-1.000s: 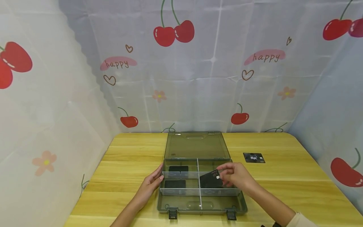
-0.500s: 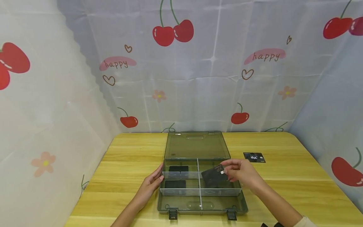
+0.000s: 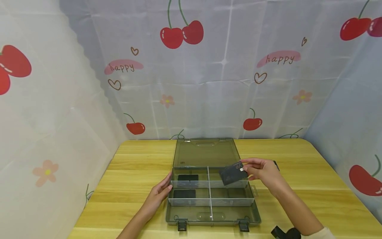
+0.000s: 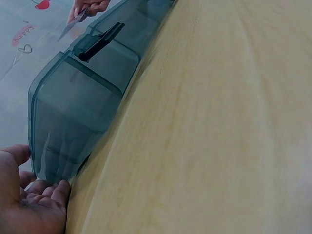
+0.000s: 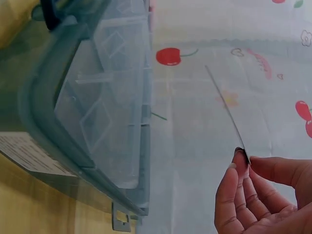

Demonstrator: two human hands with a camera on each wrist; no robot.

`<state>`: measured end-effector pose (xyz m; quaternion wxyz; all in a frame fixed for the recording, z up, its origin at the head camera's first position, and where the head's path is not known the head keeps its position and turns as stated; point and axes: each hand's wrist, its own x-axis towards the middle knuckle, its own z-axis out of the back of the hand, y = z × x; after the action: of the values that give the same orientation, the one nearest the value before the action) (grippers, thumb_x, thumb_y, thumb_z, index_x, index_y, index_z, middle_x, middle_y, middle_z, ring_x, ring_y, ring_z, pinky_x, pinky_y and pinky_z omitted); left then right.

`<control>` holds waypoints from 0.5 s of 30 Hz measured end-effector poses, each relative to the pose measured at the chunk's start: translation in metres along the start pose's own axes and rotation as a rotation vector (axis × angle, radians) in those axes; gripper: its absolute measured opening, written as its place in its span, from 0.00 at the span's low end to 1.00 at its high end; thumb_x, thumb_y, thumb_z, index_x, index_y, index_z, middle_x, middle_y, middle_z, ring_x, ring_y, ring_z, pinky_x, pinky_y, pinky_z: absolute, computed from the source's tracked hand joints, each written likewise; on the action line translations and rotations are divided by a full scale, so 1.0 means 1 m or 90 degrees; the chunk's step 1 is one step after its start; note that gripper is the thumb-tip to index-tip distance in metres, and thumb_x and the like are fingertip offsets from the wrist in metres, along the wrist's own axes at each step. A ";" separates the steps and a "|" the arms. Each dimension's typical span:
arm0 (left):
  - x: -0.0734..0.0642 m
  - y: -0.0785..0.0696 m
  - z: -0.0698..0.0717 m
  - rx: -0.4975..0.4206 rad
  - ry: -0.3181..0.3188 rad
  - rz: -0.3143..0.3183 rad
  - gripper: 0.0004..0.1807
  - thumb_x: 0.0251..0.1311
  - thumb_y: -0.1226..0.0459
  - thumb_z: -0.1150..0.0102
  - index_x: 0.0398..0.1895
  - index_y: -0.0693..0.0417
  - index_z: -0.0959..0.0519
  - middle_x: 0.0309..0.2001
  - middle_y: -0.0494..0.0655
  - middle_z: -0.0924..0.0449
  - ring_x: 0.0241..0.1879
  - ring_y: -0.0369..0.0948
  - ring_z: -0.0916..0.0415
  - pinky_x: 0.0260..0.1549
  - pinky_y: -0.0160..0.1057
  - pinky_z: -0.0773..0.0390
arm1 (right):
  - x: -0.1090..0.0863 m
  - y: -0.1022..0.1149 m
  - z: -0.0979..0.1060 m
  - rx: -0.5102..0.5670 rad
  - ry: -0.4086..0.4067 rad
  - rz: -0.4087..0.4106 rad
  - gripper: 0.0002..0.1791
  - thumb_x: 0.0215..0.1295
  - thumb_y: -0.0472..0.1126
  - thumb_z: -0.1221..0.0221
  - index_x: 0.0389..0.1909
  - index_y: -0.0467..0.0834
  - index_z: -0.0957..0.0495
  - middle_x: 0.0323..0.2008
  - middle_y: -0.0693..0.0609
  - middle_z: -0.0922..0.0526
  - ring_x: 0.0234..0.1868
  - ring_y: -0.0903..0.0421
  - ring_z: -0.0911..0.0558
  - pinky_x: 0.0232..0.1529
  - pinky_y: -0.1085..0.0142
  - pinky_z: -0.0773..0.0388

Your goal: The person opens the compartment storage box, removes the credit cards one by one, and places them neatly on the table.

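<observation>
In the head view, my right hand (image 3: 265,174) pinches a black VIP card (image 3: 232,173) between thumb and fingers, tilted above the back right compartment. The right wrist view shows that card (image 5: 226,112) edge-on. A translucent grey-green storage box (image 3: 194,212) stands with its lid (image 3: 206,152) laid back. Flat black cards lie in the back left compartment (image 3: 188,178) and middle left compartment (image 3: 184,194). My left hand (image 3: 156,192) touches the box's left side from outside; in the left wrist view its fingertips meet the wall. A darker patch in the middle right compartment is unclear.
Behind my right hand, another dark card (image 3: 276,165) on the wooden table (image 3: 143,162) is almost hidden. Two black latches (image 3: 182,225) hang at the box's front. Cherry-printed cloth (image 3: 209,99) encloses the back and sides. Black wrist gear (image 3: 286,233) shows by the right sleeve.
My right hand has lifted the VIP card out of the middle right compartment, moving up, back and to the right. It now covers most of the card on the table. My left hand stays put.
</observation>
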<state>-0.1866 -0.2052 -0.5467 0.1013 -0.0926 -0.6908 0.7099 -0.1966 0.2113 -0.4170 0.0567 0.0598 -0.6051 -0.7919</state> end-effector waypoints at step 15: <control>0.000 -0.001 0.000 -0.005 0.002 0.005 0.33 0.77 0.59 0.49 0.81 0.47 0.45 0.80 0.43 0.51 0.78 0.42 0.52 0.72 0.52 0.43 | 0.013 0.001 0.027 0.046 -0.037 0.025 0.25 0.72 0.38 0.38 0.65 0.29 0.27 0.39 0.56 0.13 0.36 0.56 0.13 0.39 0.63 0.13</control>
<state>-0.1865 -0.2054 -0.5456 0.0993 -0.0965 -0.6929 0.7076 -0.2141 0.2350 -0.4091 0.0527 0.0271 -0.6359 -0.7695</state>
